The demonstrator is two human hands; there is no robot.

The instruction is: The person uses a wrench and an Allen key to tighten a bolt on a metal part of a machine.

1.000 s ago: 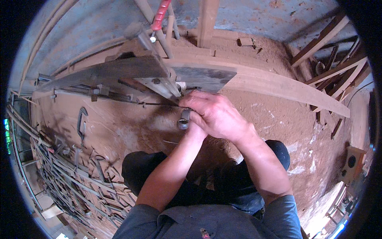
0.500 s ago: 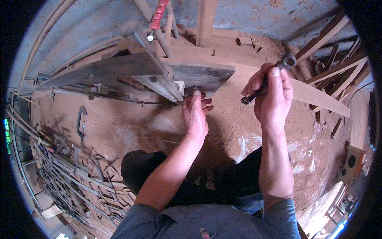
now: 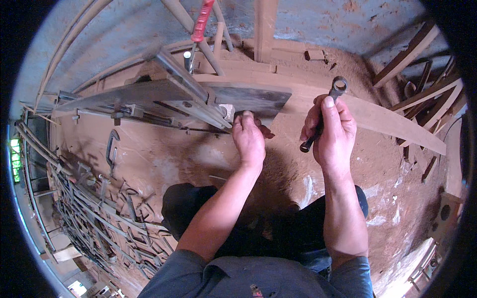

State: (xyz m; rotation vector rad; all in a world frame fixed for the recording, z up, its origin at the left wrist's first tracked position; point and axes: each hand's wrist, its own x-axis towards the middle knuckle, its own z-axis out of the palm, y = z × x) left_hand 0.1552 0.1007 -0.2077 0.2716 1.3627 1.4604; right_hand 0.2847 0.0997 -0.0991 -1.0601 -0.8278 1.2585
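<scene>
In my right hand (image 3: 335, 131) is a dark ring spanner (image 3: 339, 85), held upright with its ring end above the thumb and its other end below the fingers. My left hand (image 3: 249, 141) is closed at the near edge of a dark flat metal plate (image 3: 253, 97). Its thumb and fingers pinch a small dark nut or bolt, mostly hidden by the fingertips. Just left of these fingertips, a pale block (image 3: 227, 112) sits beside a slanting metal bar (image 3: 196, 107). Spanner and plate are apart.
A long curved wooden board (image 3: 377, 116) runs behind the plate to the right. A red-handled tool (image 3: 201, 22) stands at the back. On the sawdust-covered floor lie a C-clamp (image 3: 112, 151) and a heap of clamps (image 3: 107, 218). Wooden pieces (image 3: 430, 104) lean at right.
My left hand has moved up to the plate's edge, its open fingers closing around the small dark part. My right hand has shifted slightly left and turned the spanner more upright.
</scene>
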